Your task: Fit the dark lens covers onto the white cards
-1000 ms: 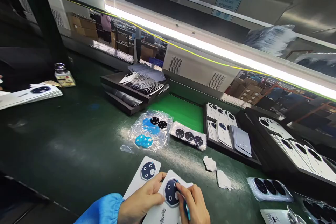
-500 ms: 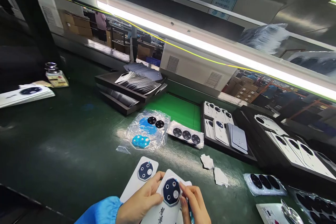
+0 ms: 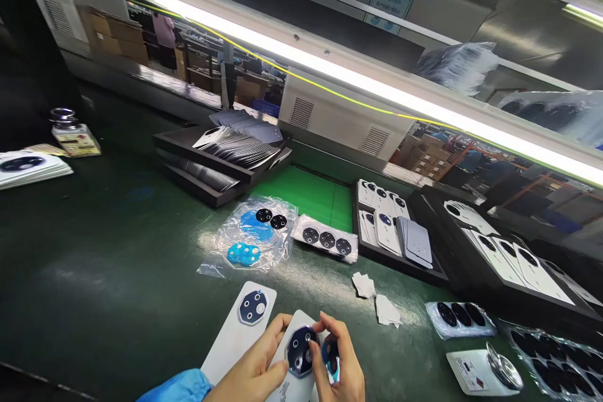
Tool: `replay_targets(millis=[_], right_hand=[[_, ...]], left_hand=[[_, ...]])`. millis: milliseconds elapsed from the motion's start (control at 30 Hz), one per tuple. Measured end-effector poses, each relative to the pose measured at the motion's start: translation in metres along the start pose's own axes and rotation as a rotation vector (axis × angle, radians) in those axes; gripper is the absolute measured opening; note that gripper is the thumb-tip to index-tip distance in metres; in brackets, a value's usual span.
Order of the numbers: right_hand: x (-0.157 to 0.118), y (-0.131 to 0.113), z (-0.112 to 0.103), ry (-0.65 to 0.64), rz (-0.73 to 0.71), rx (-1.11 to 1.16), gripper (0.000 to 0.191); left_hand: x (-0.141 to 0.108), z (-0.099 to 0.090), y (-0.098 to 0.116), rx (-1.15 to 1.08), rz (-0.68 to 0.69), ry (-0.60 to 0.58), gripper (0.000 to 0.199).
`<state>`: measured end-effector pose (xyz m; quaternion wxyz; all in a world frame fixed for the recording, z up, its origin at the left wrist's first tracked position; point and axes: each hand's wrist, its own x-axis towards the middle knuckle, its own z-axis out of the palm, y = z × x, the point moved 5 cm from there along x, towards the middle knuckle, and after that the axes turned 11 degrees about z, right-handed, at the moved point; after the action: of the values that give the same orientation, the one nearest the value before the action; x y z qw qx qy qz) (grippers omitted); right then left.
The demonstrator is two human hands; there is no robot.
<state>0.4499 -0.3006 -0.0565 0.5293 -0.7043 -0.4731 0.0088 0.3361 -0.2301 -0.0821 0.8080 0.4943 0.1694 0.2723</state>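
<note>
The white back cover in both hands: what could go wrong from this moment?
1. The right hand pinches at the dark camera ring on the white back cover that the left hand steadies; fingertips on the lens area may leave smudges.
2. The cover is held near the table edge, so a slip could drop it.
3. A second cover lies close beside it; an elbow or sleeve might scrape it.

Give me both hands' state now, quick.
Left hand: closed on white phone back cover.
Right hand: fingertips pinching at its dark camera lens ring.
</note>
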Motion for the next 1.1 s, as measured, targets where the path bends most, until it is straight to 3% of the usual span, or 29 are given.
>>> replay_targets(millis=[233,367,567,833,1100], right_hand=[[-0.004,-0.008,-0.003,0.122,-0.165,-0.021,0.018],[-0.012,-0.008,-0.003,0.111,-0.276,-0.166,0.021],[-0.020,-0.003,-0.002,0.137,-0.286,-0.322,0.026],[-0.019,-0.015,0.003,0.151,-0.281,-0.288,0.029],[-0.018,-0.013,0.003,0.152,-0.282,-0.295,0.028]], left_hand=[[0.002,0.001,-0.002,-0.016,0.009,-0.045,0.039],[0.004,0.002,-0.001,0.028,0.056,-0.082,0.038],[0.000,-0.002,-0.002,0.198,0.100,0.091,0.040],[0.000,-0.010,-0.019,0.124,0.152,0.081,0.049],[0.000,-0.006,-0.017,0.196,0.168,0.071,0.053]])
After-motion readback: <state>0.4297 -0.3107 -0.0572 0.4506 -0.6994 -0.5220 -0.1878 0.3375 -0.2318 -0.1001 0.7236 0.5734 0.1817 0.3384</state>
